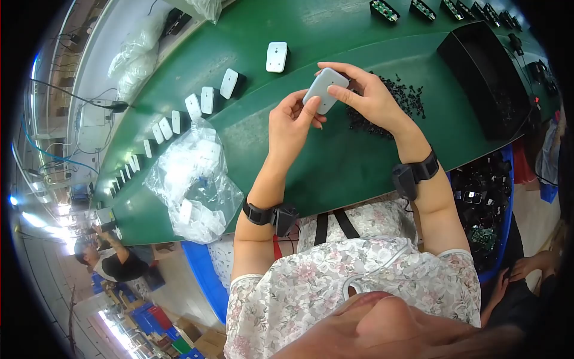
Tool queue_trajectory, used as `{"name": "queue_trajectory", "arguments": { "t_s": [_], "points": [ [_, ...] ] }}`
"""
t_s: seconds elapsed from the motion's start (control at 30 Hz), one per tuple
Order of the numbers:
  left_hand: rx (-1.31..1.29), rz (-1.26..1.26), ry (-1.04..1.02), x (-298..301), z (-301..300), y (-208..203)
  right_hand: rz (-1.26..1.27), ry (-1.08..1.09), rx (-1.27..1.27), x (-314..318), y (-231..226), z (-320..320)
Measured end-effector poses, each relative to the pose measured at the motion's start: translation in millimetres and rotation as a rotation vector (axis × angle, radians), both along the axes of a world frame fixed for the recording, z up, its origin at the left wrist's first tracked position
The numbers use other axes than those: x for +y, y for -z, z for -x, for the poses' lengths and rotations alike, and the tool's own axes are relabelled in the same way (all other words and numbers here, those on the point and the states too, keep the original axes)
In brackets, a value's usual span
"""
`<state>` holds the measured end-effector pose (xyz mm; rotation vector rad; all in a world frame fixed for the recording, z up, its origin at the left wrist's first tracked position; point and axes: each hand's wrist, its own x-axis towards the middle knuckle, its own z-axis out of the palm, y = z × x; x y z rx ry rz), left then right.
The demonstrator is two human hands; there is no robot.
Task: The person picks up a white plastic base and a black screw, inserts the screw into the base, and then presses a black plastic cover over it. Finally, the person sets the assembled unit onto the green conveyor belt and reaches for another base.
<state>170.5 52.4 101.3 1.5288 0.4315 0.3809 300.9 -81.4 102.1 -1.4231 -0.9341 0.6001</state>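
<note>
My two hands hold a white plastic cover (326, 87) with rounded corners and small holes, above the green table (323, 167). The thumb of my left hand (289, 124) presses its near left edge, the other fingers curling underneath. At the opposite side my right hand (372, 99) grips it, thumb lying on the face and fingers around the far edge. Beside and partly behind my right hand spreads a pile of small black parts (409, 99). What lies beneath the cover is hidden. Beyond my hands stands a white-faced, dark-sided housing (276, 57).
More white-faced housings (229, 84) line the table's left side. A clear bag (206, 179) of white covers lies nearer. Black cases with green circuit boards (384, 11) stand far right, near an open black box (445, 45). A blue bin (510, 197) and another person's hand (531, 265) are at right.
</note>
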Motion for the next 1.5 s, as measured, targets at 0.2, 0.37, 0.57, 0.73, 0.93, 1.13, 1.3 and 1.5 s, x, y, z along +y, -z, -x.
{"name": "queue_trajectory", "arguments": {
  "t_s": [0.2, 0.37, 0.57, 0.73, 0.93, 1.13, 1.3, 1.5],
  "points": [
    [-0.025, -0.06, 0.049, -4, -6, 3, -0.059, 0.045, -0.016, -3, 1, -3],
    [-0.048, 0.038, 0.071, -2, -24, 2, -0.107, 0.204, -0.129, 0, 2, -5],
    [-0.037, 0.183, 0.008, 32, -105, 21, -0.171, 0.859, -0.252, -10, -8, -27],
    [0.002, 0.317, -0.118, 62, -161, 40, -0.225, 1.111, -0.305, -25, -20, -35],
    [0.174, 0.214, -0.05, 65, -168, 30, -0.228, 1.161, -0.382, -32, -25, -34],
    [0.334, -0.067, -0.05, 76, -165, 34, 0.185, 0.954, -0.515, -33, -20, -34],
    [0.239, -0.721, -0.37, 42, -137, 23, 0.495, 0.658, -0.747, -28, 15, -36],
    [-0.057, -1.027, -0.142, -12, -8, 17, 0.475, 0.447, -0.784, -17, 56, -48]
  ]
}}
